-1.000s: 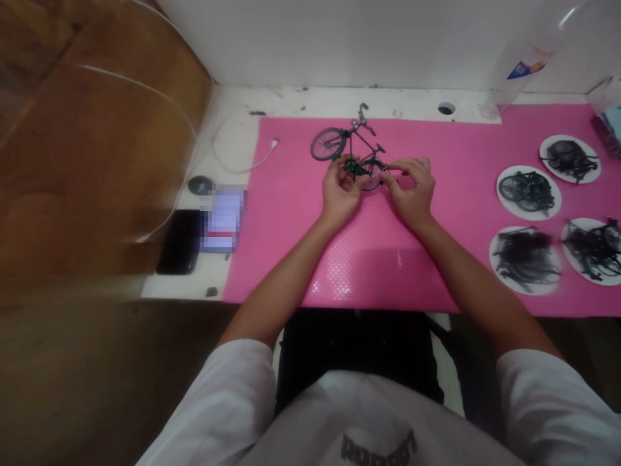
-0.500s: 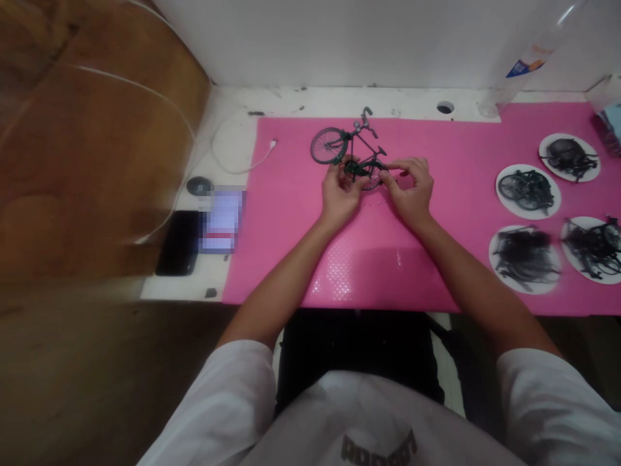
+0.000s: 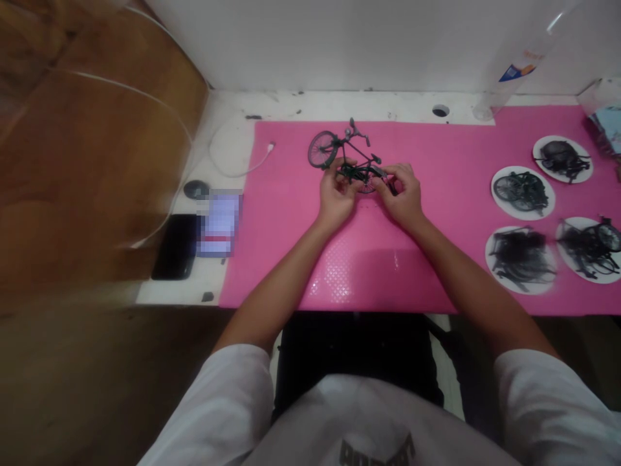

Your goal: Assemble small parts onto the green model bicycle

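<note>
A small dark model bicycle [image 3: 356, 150] is tilted between my hands above the pink mat [image 3: 286, 213]. Its front wheel points to the upper left, and the handlebars are at the top. My left hand [image 3: 336, 194] is closed around the lower frame near the pedals and chain. On the other side, my right hand [image 3: 400, 191] pinches the bicycle at its rear wheel [image 3: 367, 186], with thumb and fingers close to the rear fender. The fingertips hide part of that wheel. Tiny bits lie on the mat just below the hands.
White plates [image 3: 495, 200] with dark bicycle parts stand at the right. A clear plastic bottle [image 3: 517, 71] is at the back right. To the left lie a black phone [image 3: 174, 249], a blurred-out lit screen [image 3: 219, 223], a round black object [image 3: 196, 189] and a white cable [image 3: 233, 173].
The bicycle has tilted a little, its handlebars turning and shifting left and down. My right hand has come slightly left, its fingers nearer the rear wheel. The whole view has shifted slightly.
</note>
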A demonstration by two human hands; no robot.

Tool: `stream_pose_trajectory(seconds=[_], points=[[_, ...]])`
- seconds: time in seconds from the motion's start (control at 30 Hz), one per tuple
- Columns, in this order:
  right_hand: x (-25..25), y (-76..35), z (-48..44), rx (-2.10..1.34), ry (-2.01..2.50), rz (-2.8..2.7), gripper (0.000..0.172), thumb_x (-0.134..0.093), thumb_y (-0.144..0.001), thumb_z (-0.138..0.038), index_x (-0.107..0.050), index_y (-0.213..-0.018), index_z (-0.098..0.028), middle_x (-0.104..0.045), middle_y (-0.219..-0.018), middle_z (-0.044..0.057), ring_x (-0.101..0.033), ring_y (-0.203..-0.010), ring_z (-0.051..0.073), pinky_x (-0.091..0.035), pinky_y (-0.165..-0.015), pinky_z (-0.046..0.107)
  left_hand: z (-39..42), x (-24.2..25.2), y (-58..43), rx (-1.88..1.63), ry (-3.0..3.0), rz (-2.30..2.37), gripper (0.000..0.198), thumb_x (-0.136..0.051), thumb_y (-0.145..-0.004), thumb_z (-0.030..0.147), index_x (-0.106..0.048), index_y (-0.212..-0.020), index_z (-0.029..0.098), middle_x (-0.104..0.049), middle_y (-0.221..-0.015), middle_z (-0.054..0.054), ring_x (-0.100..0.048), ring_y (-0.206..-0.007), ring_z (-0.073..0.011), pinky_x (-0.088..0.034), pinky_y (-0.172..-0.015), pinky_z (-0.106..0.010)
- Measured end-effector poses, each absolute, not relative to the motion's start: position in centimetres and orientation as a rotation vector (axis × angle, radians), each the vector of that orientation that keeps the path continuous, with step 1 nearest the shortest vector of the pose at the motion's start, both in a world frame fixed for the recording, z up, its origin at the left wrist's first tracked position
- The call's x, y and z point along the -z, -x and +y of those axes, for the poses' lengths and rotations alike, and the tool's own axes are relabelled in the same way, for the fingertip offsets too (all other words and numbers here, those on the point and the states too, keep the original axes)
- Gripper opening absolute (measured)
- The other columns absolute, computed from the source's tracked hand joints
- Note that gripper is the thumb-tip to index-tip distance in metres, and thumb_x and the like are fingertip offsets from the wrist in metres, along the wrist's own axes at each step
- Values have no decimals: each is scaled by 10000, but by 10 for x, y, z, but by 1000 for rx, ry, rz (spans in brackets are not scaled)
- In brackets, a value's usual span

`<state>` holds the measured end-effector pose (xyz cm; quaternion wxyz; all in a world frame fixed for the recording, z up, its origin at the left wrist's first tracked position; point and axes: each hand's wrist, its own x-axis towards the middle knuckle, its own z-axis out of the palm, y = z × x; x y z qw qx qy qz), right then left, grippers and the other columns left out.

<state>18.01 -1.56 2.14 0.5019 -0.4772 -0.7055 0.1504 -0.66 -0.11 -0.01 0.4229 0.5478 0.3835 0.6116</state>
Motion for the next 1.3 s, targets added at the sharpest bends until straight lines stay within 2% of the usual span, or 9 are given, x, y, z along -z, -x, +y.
stream_pose_trajectory(seconds=[0.2, 0.37, 0.47, 0.63, 0.9, 1.1, 1.3], points=[[-19, -180, -15, -399, 1128, -1667, 577, -652, -992, -820, -785, -1027, -259, -744, -969, 59, -670, -971, 253, -588, -935, 463, -1, 2, 7, -1517, -1358, 937, 752, -952, -744, 738, -672, -1246, 253, -747, -1153, -96, -779, -994, -233, -639, -858, -341], [-17, -179, -15, -409, 1144, -1636, 557, -653, -1002, -800, -773, -997, -257, -723, -942, 43, -665, -928, 223, -579, -870, 409, 0, 7, 7, -1467, -1321, 932, 760, -954, -797, 677, -631, -1352, 270, -754, -1093, -79, -784, -996, -224, -625, -843, -323], [-15, -178, -15, -437, 1146, -1601, 557, -673, -983, -804, -773, -985, -256, -716, -937, 38, -663, -910, 216, -580, -844, 396, 3, 12, 9, -1446, -1294, 894, 760, -950, -815, 661, -615, -1381, 279, -759, -1066, -75, -785, -1012, -218, -627, -873, -329], [-14, -177, -14, -460, 1129, -1582, 581, -660, -980, -816, -777, -963, -247, -708, -919, 36, -661, -873, 201, -579, -805, 374, 8, 15, 13, -1421, -1249, 847, 740, -948, -801, 687, -652, -1309, 240, -788, -1135, -101, -795, -1085, -227, -630, -978, -357], [-12, -179, -11, -523, 1151, -1546, 599, -683, -959, -829, -794, -990, -242, -719, -932, 36, -642, -802, 177, -576, -759, 345, 4, 10, 8, -1388, -1261, 838, 774, -933, -811, 695, -655, -1360, 225, -806, -1160, -112, -808, -925, -200, -652, -888, -347], [-12, -180, -12, -423, 1192, -1640, 582, -643, -1001, -816, -797, -1011, -255, -724, -937, 41, -643, -874, 208, -582, -826, 381, 7, 13, 9, -1426, -1281, 870, 762, -931, -800, 716, -663, -1322, 230, -790, -1174, -123, -800, -985, -215, -649, -880, -339], [-17, -186, -11, -361, 1210, -1768, 507, -598, -1070, -736, -790, -1059, -266, -762, -1008, 63, -662, -1011, 257, -561, -1040, 495, 9, 0, 19, -1549, -1300, 1024, 743, -880, -821, 772, -640, -1300, 257, -704, -995, -63, -744, -961, -216, -619, -843, -327]])
